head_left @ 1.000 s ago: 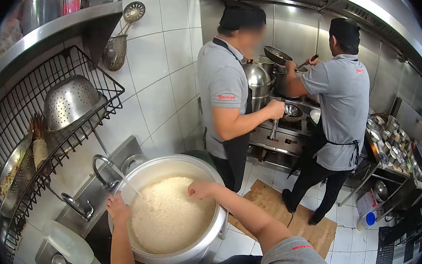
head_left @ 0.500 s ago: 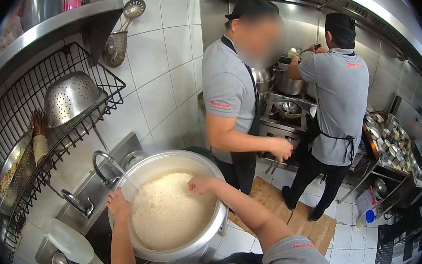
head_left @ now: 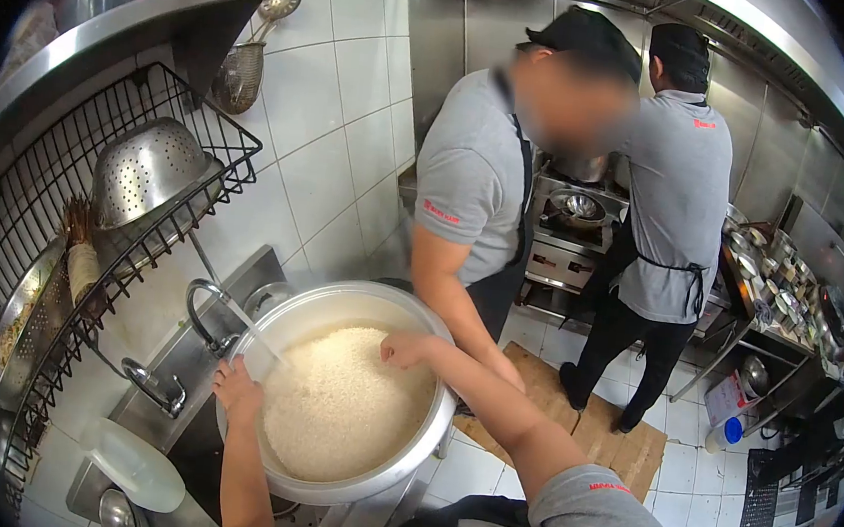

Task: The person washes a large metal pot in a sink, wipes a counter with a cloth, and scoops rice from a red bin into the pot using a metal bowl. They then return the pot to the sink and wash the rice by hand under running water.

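Note:
A large metal pot [head_left: 268, 476] holds white rice [head_left: 344, 407] in cloudy water. My left hand [head_left: 237, 388] grips the pot's left rim, its fingers over the edge. My right hand [head_left: 408, 350] is curled closed at the right side of the rice, just inside the rim; what its fingers hold, if anything, is hidden. A curved faucet [head_left: 199, 314] stands at the pot's left, and a pale stream [head_left: 254, 327] runs from it into the pot.
A co-worker [head_left: 476, 158] bends down close beside my right forearm. Another person [head_left: 674, 195] stands at the stove [head_left: 563, 256]. A wire rack [head_left: 240, 162] with a colander [head_left: 144, 174] hangs at the left. A plastic jug [head_left: 138, 470] lies near the sink. Wooden boards [head_left: 516, 397] cover the floor.
The near co-worker has leaned forward and lowered an arm behind my right forearm. My right hand has shifted slightly within the pot; my left hand stays on the rim.

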Motion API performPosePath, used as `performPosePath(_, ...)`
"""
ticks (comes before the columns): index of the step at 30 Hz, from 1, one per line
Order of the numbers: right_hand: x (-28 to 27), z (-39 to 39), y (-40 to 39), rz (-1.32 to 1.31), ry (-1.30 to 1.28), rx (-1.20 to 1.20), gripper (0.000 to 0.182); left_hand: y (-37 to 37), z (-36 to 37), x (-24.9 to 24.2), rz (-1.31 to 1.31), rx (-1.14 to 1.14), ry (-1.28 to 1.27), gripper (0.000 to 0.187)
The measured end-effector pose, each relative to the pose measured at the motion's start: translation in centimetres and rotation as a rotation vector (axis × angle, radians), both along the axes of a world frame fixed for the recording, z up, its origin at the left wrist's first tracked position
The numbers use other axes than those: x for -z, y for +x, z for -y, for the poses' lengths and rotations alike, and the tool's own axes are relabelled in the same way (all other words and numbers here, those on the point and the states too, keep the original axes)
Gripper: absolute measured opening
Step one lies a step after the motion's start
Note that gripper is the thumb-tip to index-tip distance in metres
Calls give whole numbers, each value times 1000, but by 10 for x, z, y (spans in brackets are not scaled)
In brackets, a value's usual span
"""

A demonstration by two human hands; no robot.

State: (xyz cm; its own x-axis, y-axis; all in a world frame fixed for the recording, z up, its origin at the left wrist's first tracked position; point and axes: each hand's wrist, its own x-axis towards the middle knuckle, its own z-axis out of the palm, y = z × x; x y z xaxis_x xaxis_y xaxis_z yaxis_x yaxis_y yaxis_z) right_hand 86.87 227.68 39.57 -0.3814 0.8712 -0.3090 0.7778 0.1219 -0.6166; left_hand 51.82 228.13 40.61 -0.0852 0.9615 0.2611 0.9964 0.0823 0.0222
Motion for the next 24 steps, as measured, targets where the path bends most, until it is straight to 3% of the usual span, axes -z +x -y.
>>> performPosePath(3, -4, 2, 0, -4, -21, 8, 31, -1, -2, 2, 4, -6, -3, 64)
performPosePath(9, 30, -15, 6, 10, 164, -90, 26, 0, 1, -1, -8, 18, -5, 43)
performPosePath(12, 10, -5, 2, 50, 21, -10, 25, 6, 2, -14, 18, -47, -163, 44)
performPosePath(21, 3, -2, 1, 61, 33, -31, 24, 6, 0, -14, 7, -56, -187, 43)
performPosePath(24, 15, -8, 5, 90, 150, -95, 24, 6, 0, -13, 15, -62, -174, 43)
